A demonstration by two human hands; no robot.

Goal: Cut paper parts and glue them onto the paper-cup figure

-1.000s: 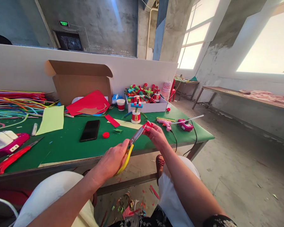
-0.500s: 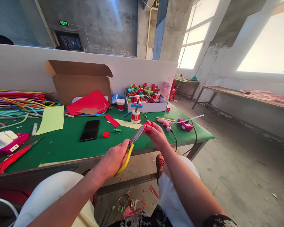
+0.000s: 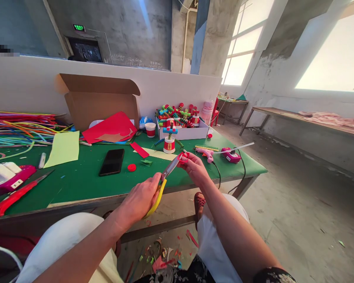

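Observation:
My left hand (image 3: pixel 144 195) is closed round the yellow handles of a pair of scissors (image 3: pixel 171 166), whose blades point up and right. Between the fingertips of my right hand (image 3: pixel 195 168) is a small piece of red paper (image 3: pixel 183 158), and the blade tips meet it. Just beyond stands a paper-cup figure (image 3: pixel 169 144) with blue and green coiled arms and a blue roll on top. A red paper roll (image 3: pixel 131 168) and folded green paper scraps (image 3: pixel 146 162) lie on the green table nearer me.
A white box (image 3: pixel 188 133) of similar figures stands behind, with a paper cup (image 3: pixel 150 129) beside it. A pink glue gun (image 3: pixel 206 154) and power strip (image 3: pixel 231 155) lie right. Left are a black phone (image 3: pixel 111 162), red-handled scissors (image 3: pixel 19 195) and coloured strips (image 3: pixel 20 129).
The red paper piece is turned slightly at the blade tips. Both hands stay in nearly the same place, and the table things are unmoved.

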